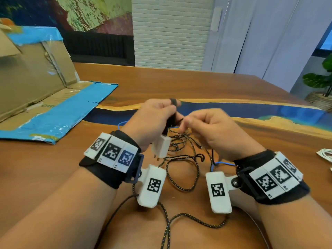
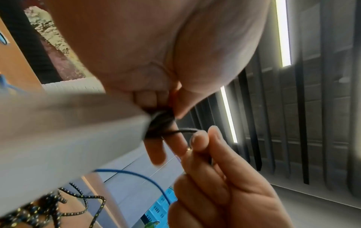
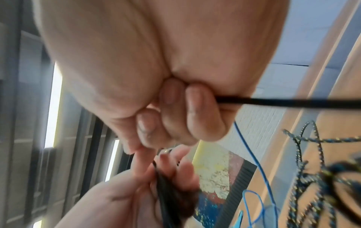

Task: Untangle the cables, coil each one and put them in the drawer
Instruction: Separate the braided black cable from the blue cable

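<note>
My left hand point(image 1: 167, 114) grips a small coil of thin black cable point(image 1: 170, 121) above the wooden table point(image 1: 224, 87). A white charger plug point(image 1: 161, 146) hangs from that coil below the hand. Close beside it, my right hand point(image 1: 186, 123) pinches the same cable's loose end. In the left wrist view the coil point(image 2: 162, 121) sits in the curled fingers, and the right hand point(image 2: 207, 143) holds the strand point(image 2: 185, 131). In the right wrist view the black cable point(image 3: 293, 103) runs out past the curled fingers point(image 3: 175, 117). A braided black-and-yellow cable point(image 1: 181, 159) and a thin blue cable point(image 1: 222, 163) lie tangled below. No drawer is in view.
An opened cardboard box with blue tape point(image 1: 36, 72) stands at the left, its flap point(image 1: 62, 114) lying flat on the table. A potted plant point(image 1: 321, 81) is at the far right. Some white item point(image 1: 325, 155) lies at the right edge.
</note>
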